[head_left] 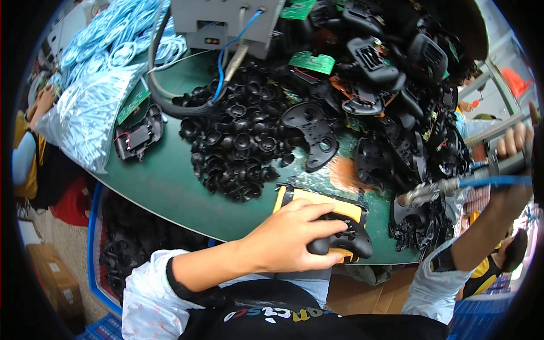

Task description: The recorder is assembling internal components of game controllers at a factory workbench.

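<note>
My left hand [306,229] is closed on a black game controller [357,241], thumb at the near side and fingers over the top. The controller rests on a yellow block with black edging [323,198] at the table's near edge. Raised at the far right, my right hand [513,147] has its fingers curled round a grey, rod-like tool [504,166], whose kind I cannot make out near the picture's rim. A blue cord [493,181] with a silvery, twisted end [430,191] runs beside it. Beyond the block lies a black controller shell [311,133].
Small black cup-shaped parts [241,139] lie heaped mid-table on the green top [164,190]. Controllers and shells [374,62] pile up at the back right. A grey machine [226,28] stands behind, near a bag of pale blue strips [90,119]. A blue-rimmed bin [93,243] sits lower left; people work on both sides.
</note>
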Motion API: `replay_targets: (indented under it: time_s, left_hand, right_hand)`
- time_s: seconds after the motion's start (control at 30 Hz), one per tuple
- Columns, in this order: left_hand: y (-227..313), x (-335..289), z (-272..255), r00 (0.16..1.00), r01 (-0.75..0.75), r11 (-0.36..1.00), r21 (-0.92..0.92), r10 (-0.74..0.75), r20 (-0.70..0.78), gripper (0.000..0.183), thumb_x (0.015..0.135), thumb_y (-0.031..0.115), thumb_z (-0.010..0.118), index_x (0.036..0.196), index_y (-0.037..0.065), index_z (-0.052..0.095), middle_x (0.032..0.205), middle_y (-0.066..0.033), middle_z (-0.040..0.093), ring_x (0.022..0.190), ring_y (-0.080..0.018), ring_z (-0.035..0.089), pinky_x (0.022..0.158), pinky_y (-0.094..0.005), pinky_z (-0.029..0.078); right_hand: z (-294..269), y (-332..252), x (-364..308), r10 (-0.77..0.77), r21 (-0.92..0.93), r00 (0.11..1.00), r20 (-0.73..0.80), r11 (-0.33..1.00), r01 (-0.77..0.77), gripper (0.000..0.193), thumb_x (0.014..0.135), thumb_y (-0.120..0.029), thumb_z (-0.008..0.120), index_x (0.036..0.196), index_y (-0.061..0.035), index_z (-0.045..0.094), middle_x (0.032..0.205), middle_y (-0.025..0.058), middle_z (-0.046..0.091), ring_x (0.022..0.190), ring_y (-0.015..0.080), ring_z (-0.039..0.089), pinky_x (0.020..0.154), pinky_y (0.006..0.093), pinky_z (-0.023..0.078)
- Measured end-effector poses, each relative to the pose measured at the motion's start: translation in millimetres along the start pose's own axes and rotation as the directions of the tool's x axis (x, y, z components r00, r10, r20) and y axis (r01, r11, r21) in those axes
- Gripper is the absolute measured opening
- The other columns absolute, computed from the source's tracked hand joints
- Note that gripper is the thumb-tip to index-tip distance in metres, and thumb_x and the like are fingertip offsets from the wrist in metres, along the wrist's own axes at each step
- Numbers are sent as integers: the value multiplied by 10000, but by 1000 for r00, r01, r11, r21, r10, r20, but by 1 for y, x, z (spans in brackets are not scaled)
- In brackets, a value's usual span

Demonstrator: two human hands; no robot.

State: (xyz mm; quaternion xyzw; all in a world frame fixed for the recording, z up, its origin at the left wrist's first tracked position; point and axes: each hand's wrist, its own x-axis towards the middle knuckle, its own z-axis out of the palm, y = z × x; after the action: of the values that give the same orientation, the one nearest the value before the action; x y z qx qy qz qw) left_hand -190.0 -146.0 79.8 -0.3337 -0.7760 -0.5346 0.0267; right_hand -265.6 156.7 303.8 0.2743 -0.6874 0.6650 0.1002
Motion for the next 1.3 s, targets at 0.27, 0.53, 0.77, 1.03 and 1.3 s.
replay_targets:
  time_s: [0.27, 0.53, 0.77, 1.03, 1.3]
  left_hand:
    - [10, 5, -14, 921, 387, 892, -234, -361, 149, 399, 860, 338, 632, 1097, 17, 630, 1063, -150, 645, 1006, -267, 604, 900, -346, 452]
    - [11, 5, -10, 900, 432, 845, -315, -382, 208, 491, 841, 397, 659, 1140, 13, 596, 1157, -155, 597, 1082, -282, 560, 938, -371, 422]
    - [17, 0, 6, 917, 385, 867, -316, -398, 27, 412, 684, 86, 770, 1054, 36, 597, 1190, -148, 566, 1098, -245, 552, 932, -348, 432]
    - [15, 3, 10, 948, 291, 902, -319, -316, -28, 318, 716, -2, 710, 1015, 4, 601, 1020, -125, 646, 1018, -253, 605, 907, -359, 464]
    - [36, 17, -139, 789, 294, 943, -158, -146, 597, 380, 675, 150, 834, 982, 0, 667, 1014, -162, 657, 970, -303, 622, 867, -393, 483]
  right_hand:
    - [58, 22, 2, -202, -563, 865, -458, 819, -107, 334, 925, -185, 547, 1232, -54, 551, 1035, 133, 637, 743, 215, 636, 574, 252, 533]
    - [120, 120, -173, 357, -248, 933, -42, 901, -356, 667, 714, -121, 774, 1262, 27, 423, 1285, 185, 468, 1185, 279, 485, 967, 366, 413]
    - [124, 123, -158, 413, -152, 910, 45, 903, -402, 375, 743, -30, 715, 1072, -4, 538, 1165, 182, 568, 1071, 258, 575, 903, 347, 456]
    - [126, 125, -164, 380, -174, 925, 19, 912, -371, 308, 739, 17, 698, 1018, 20, 566, 1055, 177, 606, 1021, 279, 599, 920, 372, 458]
    - [90, 99, -146, 210, -152, 951, 225, 972, -179, 791, 682, -243, 844, 1307, 4, 427, 1308, 239, 476, 1182, 348, 501, 995, 413, 394]
